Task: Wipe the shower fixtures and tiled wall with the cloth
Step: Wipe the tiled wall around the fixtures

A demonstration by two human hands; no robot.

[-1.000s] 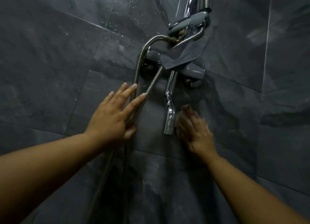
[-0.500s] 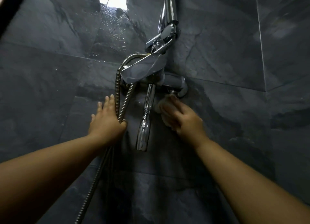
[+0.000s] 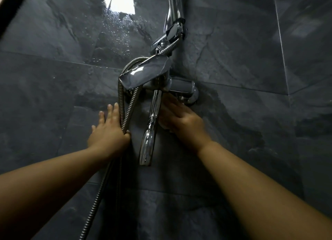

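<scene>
Both hands lie against the tiled wall (image 3: 242, 132) beneath the mixer (image 3: 181, 87), whose spout (image 3: 148, 141) hangs lengthwise between them. The left hand (image 3: 107, 133), fingers straight, holds the hose (image 3: 122, 103) aside. The nearer right hand (image 3: 183, 123) presses the cloth (image 3: 162, 124) flat just beside the spout, fingertips toward the mixer.

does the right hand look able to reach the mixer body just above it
Probably yes: the right hand sits just below the mixer body, right of the spout, with nothing between them. The left hand holds the hose aside.
</scene>
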